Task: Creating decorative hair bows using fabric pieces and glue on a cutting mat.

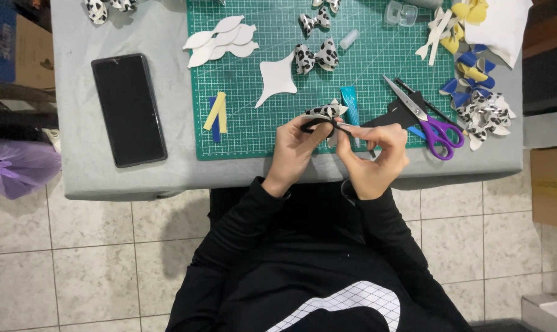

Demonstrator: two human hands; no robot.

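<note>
Over the cutting mat's (241,132) near edge, the left hand (295,150) pinches a spotted bow (325,112) steady—fingers closed on it—while the right hand (374,154) grips a black band (318,123) looped around its middle, purple-handled scissors (427,120) just beside.

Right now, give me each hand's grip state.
Left hand: closed on the spotted bow and black band.
Right hand: pinching the same black band.
</note>
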